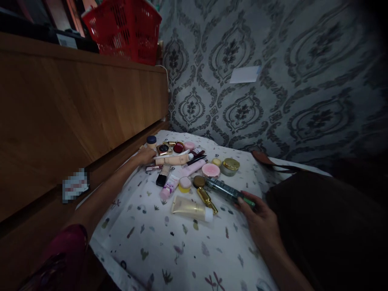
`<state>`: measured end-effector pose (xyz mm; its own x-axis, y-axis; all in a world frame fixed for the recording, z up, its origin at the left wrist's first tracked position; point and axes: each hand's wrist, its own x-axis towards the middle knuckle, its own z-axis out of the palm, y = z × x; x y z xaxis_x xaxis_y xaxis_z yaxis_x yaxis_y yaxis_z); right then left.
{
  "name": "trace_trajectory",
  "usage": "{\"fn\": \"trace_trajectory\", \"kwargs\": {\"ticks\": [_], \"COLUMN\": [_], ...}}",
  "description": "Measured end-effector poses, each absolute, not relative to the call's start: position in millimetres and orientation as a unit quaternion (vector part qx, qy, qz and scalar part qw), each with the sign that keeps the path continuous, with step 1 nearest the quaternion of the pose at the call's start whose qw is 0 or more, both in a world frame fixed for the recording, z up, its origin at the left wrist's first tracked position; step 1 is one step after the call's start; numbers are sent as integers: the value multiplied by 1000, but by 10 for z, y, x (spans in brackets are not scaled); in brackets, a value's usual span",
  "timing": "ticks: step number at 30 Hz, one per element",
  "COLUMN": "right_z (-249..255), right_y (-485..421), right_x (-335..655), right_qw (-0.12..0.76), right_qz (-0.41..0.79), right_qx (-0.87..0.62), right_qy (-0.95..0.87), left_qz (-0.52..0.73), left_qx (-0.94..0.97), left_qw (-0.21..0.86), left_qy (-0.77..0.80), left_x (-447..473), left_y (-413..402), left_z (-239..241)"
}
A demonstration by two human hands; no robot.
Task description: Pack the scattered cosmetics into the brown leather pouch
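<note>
My right hand (260, 214) is closed around one end of a slim, clear green bottle (226, 189), which points toward the pile of cosmetics. At the pile's far left, my left hand (146, 156) is beside a beige squeeze tube (172, 160) and a gold-edged compact (164, 149). Its fingertips are too dark and small to show a grip. Close to the green bottle are a gold bottle (207, 200), a brown-lidded jar (199, 181), a pink round case (211, 170) and a gold-lidded jar (230, 166). A cream tube with a white cap (191, 209) lies nearest me.
A patterned white cloth (209, 250) lies under the cosmetics. Along the left runs a wooden cabinet (75, 109) with a red basket (127, 32) on top. A dark bag (306, 218) with a brown strap lies to the right. Behind is a papered wall (273, 89).
</note>
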<state>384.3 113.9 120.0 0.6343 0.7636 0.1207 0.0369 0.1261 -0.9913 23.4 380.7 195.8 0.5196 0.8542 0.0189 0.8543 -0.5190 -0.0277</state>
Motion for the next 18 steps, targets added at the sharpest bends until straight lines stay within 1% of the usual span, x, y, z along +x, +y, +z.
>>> {"fn": "trace_trajectory", "kwargs": {"ticks": [5, 9, 18], "right_z": [1216, 1219, 1213], "right_y": [1134, 1132, 1150], "right_x": [3837, 3843, 3826], "right_qw": [676, 673, 678], "right_qz": [275, 285, 287], "right_qx": [-606, -606, -607], "right_qy": [-317, -314, -299], "left_qz": [-76, -111, -113], "left_qx": [-839, -803, -767], "left_qw": [36, 49, -7], "left_qy": [-538, -584, -631], "left_x": [69, -1, 67], "left_y": [3800, 3880, 4133], "left_z": [2051, 2048, 1883]}}
